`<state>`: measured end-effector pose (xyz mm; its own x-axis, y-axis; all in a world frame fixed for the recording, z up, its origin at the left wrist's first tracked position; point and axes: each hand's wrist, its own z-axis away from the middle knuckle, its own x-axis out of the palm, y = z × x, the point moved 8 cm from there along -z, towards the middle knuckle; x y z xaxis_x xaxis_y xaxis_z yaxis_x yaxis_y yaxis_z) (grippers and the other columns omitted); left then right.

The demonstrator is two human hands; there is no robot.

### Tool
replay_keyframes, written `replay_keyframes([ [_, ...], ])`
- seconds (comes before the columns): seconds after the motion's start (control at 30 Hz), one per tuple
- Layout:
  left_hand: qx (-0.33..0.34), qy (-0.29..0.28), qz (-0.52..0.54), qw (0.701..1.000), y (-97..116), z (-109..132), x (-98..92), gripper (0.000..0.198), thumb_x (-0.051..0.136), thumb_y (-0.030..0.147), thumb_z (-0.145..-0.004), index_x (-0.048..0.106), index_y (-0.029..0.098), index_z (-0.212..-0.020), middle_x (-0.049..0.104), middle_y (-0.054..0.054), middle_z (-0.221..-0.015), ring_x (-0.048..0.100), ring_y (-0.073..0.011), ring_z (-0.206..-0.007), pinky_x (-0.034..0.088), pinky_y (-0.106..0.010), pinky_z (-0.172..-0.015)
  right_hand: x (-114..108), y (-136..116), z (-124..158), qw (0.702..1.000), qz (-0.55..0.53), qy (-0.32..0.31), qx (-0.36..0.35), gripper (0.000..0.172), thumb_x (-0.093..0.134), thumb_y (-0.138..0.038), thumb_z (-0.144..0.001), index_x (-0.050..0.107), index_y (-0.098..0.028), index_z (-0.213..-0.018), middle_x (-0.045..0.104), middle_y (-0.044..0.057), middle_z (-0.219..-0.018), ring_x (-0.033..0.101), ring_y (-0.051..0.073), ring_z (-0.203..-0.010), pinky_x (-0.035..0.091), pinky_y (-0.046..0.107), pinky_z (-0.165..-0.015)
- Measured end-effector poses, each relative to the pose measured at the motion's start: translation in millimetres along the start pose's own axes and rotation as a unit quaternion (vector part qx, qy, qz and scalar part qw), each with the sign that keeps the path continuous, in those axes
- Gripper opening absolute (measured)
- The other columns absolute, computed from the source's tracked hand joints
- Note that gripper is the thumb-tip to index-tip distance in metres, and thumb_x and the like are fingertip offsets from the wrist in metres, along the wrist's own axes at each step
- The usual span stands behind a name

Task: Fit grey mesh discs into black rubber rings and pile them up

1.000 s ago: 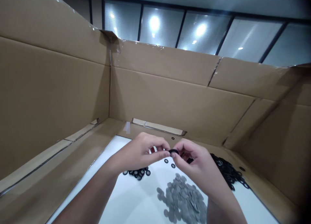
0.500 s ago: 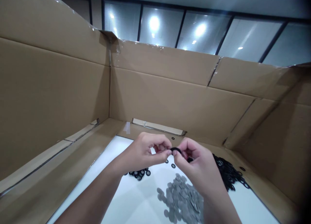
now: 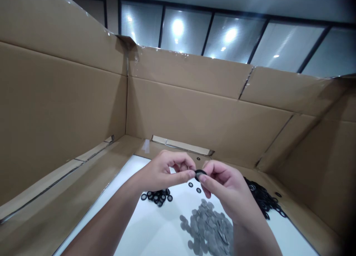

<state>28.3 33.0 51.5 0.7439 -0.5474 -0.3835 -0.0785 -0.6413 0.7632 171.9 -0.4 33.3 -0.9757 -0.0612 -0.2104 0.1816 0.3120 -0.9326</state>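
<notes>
My left hand (image 3: pixel 164 172) and my right hand (image 3: pixel 225 191) meet above a white surface (image 3: pixel 155 230), fingertips pinched together on one small black ring (image 3: pixel 199 173). Both hands are closed on it, thumbs and forefingers touching its edge. Below my right hand lies a heap of grey round discs (image 3: pixel 208 228). A small cluster of black rings (image 3: pixel 157 196) sits under my left wrist. A larger pile of black rings (image 3: pixel 263 200) spreads to the right, partly hidden by my right hand.
Tall cardboard walls (image 3: pixel 194 111) enclose the white surface on the left, back and right. Two loose black rings (image 3: pixel 194 187) lie just beneath my fingertips, and another one (image 3: pixel 198 158) rests on the cardboard flap at the back. Frosted windows with ceiling-light reflections show above the box.
The hands stayed together on the ring and shifted only slightly; the ring now tilts so its flat face shows more between the fingertips.
</notes>
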Motion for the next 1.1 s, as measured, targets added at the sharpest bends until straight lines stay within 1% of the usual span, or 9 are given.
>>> replay_keyframes([
  [0.17,-0.034,-0.029,0.078,0.996,-9.1,-1.4,5.0,0.022,0.063,0.038,-0.095,0.064,0.016,-0.094,0.067,-0.002,-0.074,0.059,-0.0097,-0.066,0.044,-0.019,-0.060,1.1,1.3,-2.5,1.000,-0.021,0.001,-0.002,0.032,0.076,-0.044,-0.084,0.059,-0.018,-0.074,0.051,-0.004,-0.059,0.046,0.010,-0.053,0.036,0.023,-0.052],
  [0.23,-0.048,-0.033,0.097,0.994,-12.2,-1.9,6.3,0.024,0.062,0.039,-0.095,0.064,0.016,-0.095,0.068,-0.002,-0.073,0.058,-0.0089,-0.062,0.044,-0.019,-0.059,0.5,0.7,-2.4,1.000,0.007,0.010,-0.002,0.029,0.073,-0.044,-0.086,0.062,-0.018,-0.079,0.052,-0.003,-0.061,0.046,0.011,-0.055,0.036,0.024,-0.053],
  [0.33,-0.059,-0.025,0.068,0.996,-12.9,-1.9,4.6,0.024,0.062,0.039,-0.095,0.065,0.016,-0.095,0.067,-0.002,-0.072,0.057,-0.0089,-0.062,0.042,-0.018,-0.057,-2.3,-1.2,-2.1,0.997,0.068,0.034,-0.004,0.024,0.069,-0.041,-0.088,0.063,-0.018,-0.085,0.055,-0.001,-0.066,0.047,0.013,-0.060,0.036,0.025,-0.055],
  [0.43,-0.051,-0.015,0.002,0.999,-8.3,-1.6,1.9,0.021,0.062,0.037,-0.095,0.067,0.016,-0.093,0.067,-0.001,-0.071,0.058,-0.0097,-0.065,0.042,-0.018,-0.057,-3.0,-3.4,-1.8,0.993,0.110,0.046,-0.005,0.020,0.068,-0.038,-0.088,0.063,-0.018,-0.084,0.054,-0.001,-0.068,0.046,0.013,-0.061,0.036,0.024,-0.054],
  [0.57,-0.021,0.024,-0.048,0.998,-0.3,-2.2,-0.9,0.013,0.064,0.028,-0.092,0.067,0.016,-0.087,0.062,0.002,-0.068,0.055,-0.0087,-0.063,0.040,-0.018,-0.058,-3.8,-5.5,-1.0,0.989,0.134,0.059,0.002,0.020,0.067,-0.036,-0.086,0.061,-0.018,-0.080,0.048,-0.003,-0.066,0.041,0.011,-0.058,0.032,0.023,-0.050],
  [0.67,-0.009,0.042,-0.034,0.998,0.9,-3.0,0.4,0.011,0.064,0.025,-0.090,0.065,0.016,-0.084,0.062,0.002,-0.069,0.053,-0.0082,-0.063,0.041,-0.019,-0.059,-3.6,-6.2,-0.1,0.990,0.129,0.062,0.010,0.022,0.066,-0.036,-0.086,0.058,-0.018,-0.076,0.046,-0.004,-0.065,0.039,0.010,-0.057,0.031,0.022,-0.050],
  [0.9,0.002,0.034,0.016,0.999,-5.4,-3.8,5.7,0.007,0.065,0.021,-0.089,0.064,0.016,-0.084,0.057,0.003,-0.067,0.053,-0.0093,-0.063,0.042,-0.021,-0.059,-2.1,-9.4,3.9,0.990,0.123,0.060,0.014,0.024,0.068,-0.034,-0.084,0.054,-0.019,-0.071,0.040,-0.006,-0.061,0.035,0.009,-0.054,0.027,0.022,-0.048],
  [1.0,0.006,0.029,0.022,0.999,-5.8,-3.2,6.4,0.007,0.065,0.022,-0.089,0.064,0.016,-0.084,0.056,0.003,-0.066,0.052,-0.0094,-0.062,0.042,-0.021,-0.059,-4.1,-10.8,5.8,0.990,0.121,0.065,0.017,0.025,0.068,-0.033,-0.084,0.053,-0.019,-0.070,0.041,-0.006,-0.061,0.035,0.009,-0.055,0.027,0.022,-0.048],
  [1.1,0.003,0.034,0.023,0.999,-3.7,-2.4,5.1,0.012,0.066,0.027,-0.091,0.065,0.016,-0.086,0.057,0.003,-0.066,0.052,-0.0093,-0.061,0.042,-0.021,-0.058,-7.3,-12.4,5.3,0.992,0.106,0.075,0.004,0.023,0.070,-0.034,-0.085,0.059,-0.018,-0.073,0.046,-0.004,-0.061,0.039,0.010,-0.056,0.031,0.022,-0.050],
])
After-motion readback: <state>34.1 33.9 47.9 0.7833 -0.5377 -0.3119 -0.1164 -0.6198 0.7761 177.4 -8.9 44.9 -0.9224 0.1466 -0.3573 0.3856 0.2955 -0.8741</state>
